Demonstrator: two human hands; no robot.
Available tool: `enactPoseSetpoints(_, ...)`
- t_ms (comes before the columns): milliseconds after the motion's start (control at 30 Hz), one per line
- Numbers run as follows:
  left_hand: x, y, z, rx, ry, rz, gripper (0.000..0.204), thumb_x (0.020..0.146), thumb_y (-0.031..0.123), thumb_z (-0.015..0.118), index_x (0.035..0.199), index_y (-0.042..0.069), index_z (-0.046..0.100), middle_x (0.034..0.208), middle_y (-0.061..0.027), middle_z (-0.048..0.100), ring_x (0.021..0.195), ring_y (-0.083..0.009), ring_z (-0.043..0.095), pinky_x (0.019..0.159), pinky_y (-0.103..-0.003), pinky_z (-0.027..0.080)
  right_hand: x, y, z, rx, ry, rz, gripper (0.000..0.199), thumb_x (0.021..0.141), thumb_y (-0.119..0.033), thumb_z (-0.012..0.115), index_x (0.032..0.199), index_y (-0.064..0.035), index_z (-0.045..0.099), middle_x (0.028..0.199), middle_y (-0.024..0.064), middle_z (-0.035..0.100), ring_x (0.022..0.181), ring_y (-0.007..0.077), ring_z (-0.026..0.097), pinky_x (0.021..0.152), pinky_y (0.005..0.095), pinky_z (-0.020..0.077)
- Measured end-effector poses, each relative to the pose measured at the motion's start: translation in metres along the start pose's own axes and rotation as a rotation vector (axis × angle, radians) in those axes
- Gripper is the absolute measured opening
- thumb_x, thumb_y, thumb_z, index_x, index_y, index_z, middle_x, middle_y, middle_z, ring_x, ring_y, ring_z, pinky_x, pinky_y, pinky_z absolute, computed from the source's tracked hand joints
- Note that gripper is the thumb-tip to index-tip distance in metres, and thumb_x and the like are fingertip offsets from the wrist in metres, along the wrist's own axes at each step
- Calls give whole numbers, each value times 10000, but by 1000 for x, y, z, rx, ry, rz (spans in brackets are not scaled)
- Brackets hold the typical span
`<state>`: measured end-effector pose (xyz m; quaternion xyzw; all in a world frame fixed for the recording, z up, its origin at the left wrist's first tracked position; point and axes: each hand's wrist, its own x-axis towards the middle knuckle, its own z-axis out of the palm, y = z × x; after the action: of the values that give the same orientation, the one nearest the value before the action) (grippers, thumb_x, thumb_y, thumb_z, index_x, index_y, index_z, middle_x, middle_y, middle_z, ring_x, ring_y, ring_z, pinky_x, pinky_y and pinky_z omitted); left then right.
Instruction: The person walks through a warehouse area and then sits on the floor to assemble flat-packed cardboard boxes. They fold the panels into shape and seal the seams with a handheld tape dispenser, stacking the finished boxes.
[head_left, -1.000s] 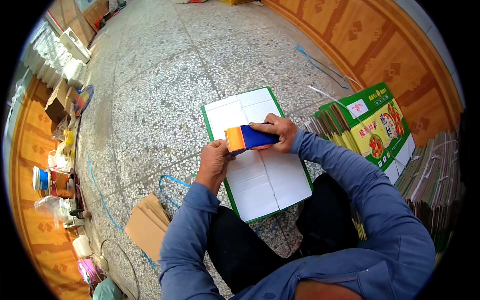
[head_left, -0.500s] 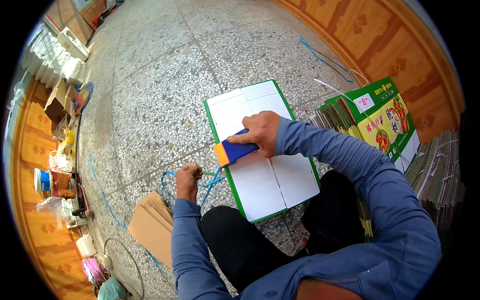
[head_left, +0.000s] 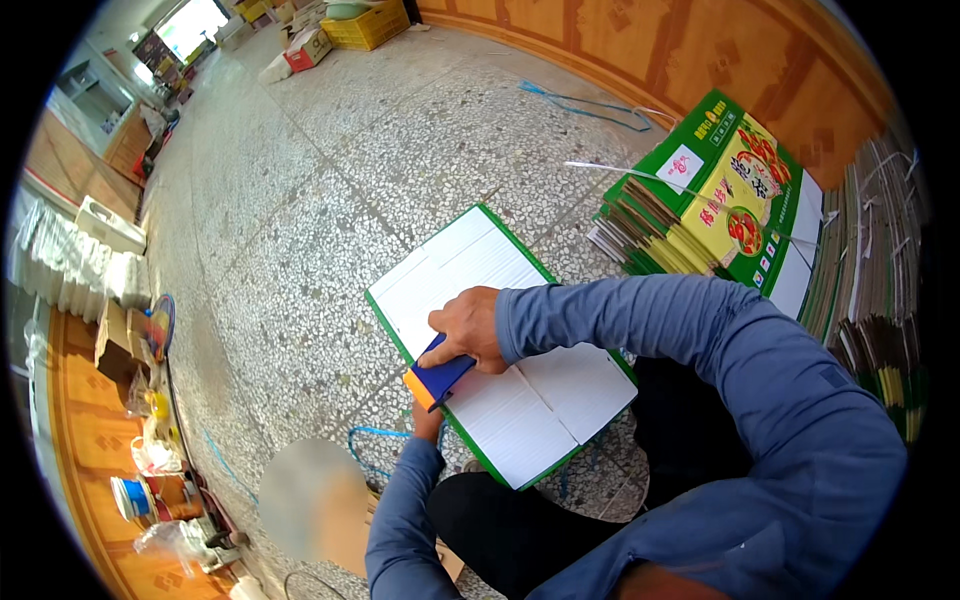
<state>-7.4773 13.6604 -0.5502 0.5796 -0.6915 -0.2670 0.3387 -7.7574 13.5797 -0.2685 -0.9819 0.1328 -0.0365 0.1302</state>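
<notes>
A folded cardboard carton (head_left: 520, 440), white inside with green edges, lies at a slant in front of my knees. My right hand (head_left: 470, 325) grips a blue block-shaped tool with an orange end (head_left: 438, 372), index finger stretched along its top. The tool straddles or rests on the carton's left edge; its exact kind is unclear. Just below the orange end, my left hand (head_left: 427, 421) is at that same edge, its fingers hidden behind the tool and carton. Blue strapping (head_left: 375, 434) curls on the floor beside my left hand.
Green printed cartons (head_left: 735, 190) and bundled flat cardboard (head_left: 865, 250) stand on the right by the wooden panelling. A yellow crate (head_left: 366, 26) sits at the far end. Along the left wall are a cardboard box (head_left: 118, 338) and spools (head_left: 133, 497). A blurred patch covers the lower left.
My left hand has moved right, from beside the carton to its left edge under the tool. The view has shifted, showing more of the far room. My right hand still grips the tool.
</notes>
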Motion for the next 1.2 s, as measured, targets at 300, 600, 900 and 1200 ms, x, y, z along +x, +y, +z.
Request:
enactPoseSetpoints(300, 202, 195, -60, 389, -114, 22, 713, 699, 427, 764, 1185, -47, 549, 1123, -251, 608, 1030, -370, 598, 896, -417, 463, -3, 8, 0, 93, 27, -41, 582, 631, -176, 709, 1187, -323, 623, 909, 134, 540, 765, 312, 619, 637, 420, 502)
enactPoseSetpoints(600, 203, 199, -43, 416, -124, -6, 798, 617, 455, 807, 1197, -34, 558, 1047, -240, 641, 977, -359, 627, 866, -420, 481, -223, 133, -79, -202, -4, 129, 604, 586, -109, 734, 1156, -284, 632, 821, 116, 517, 728, 307, 570, 578, 424, 454)
enactPoseSetpoints(900, 207, 198, -37, 382, -115, -24, 789, 620, 419, 819, 1214, -28, 557, 1100, -246, 627, 1010, -361, 619, 899, -416, 473, -159, 131, 71, 213, -231, 528, 333, 761, -278, 635, 999, -46, 643, 854, 216, 633, 813, 378, 625, 712, 464, 496)
enactPoseSetpoints(1200, 205, 203, -41, 377, -100, -107, 804, 628, 460, 808, 1211, -34, 559, 1093, -235, 638, 1020, -340, 622, 924, -405, 456, -240, 55, 35, 948, 844, 1174, 529, 676, -56, 624, 1192, 29, 548, 820, 162, 647, 711, 225, 642, 571, 348, 510)
